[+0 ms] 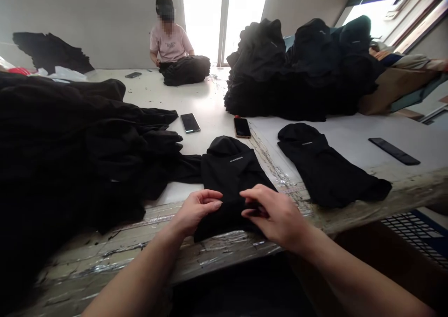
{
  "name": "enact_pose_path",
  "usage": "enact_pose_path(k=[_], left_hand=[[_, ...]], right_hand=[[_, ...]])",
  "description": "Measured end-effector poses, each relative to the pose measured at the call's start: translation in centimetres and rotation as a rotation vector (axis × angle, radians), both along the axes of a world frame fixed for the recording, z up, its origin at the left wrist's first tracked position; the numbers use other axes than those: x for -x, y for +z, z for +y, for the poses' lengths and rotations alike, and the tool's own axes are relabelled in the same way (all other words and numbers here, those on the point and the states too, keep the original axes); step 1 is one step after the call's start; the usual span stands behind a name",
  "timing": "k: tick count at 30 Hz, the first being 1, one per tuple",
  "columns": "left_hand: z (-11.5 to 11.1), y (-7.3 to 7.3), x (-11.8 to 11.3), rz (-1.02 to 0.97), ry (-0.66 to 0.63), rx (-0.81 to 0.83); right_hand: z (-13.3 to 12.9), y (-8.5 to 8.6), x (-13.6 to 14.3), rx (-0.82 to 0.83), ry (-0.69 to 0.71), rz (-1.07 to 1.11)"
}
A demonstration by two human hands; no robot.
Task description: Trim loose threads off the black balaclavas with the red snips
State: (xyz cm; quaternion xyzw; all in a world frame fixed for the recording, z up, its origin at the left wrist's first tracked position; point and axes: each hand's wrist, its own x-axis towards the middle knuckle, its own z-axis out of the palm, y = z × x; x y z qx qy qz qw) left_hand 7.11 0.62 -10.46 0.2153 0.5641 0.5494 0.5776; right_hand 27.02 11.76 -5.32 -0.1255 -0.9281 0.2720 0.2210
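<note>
While the left hand and right hand bend over a pale-lettered, black fabric hooded garment — lying at the near edge of the white tabletop — cannot tell whether their fingers grip cloth.

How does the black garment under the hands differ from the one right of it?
The middle garment lies beneath the left hand and right hand; no hand is on the right garment. The middle garment's hood points nearly straight away; the right garment slants, hood toward upper left. Both are black and hooded, with pale lettering.
</note>
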Motion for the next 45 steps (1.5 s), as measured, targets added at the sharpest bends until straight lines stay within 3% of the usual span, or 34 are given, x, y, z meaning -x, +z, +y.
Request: enact_pose_path(k=[4, 8, 16, 25, 45], left_hand=[[-0.2, 0.5, -0.2, -0.181, -0.015, 0.007], [-0.3, 1.0, -0.3, -0.273, -0.008, 0.010], [-0.3, 0.9, -0.2, -0.354, 0.011, 0.029], [-0.7, 1.0, 0.0, -0.440, -0.018, -0.018], [-0.8, 0.9, 0.1, -0.414, -0.054, -0.004]], right_hand=[[0.5, -1.8, 0.8, -0.021, 0.006, -0.108], [0.9, -2.4, 0.7, -0.092, 0.062, -0.031], [1.3, -1.9, 1.9, -0.309, 0.165, 0.113], [1.9, -1.7, 2.2, -0.215, 0.193, 0.151], [1.8, -1.3, 2.8, -0.324, 0.249, 0.193]])
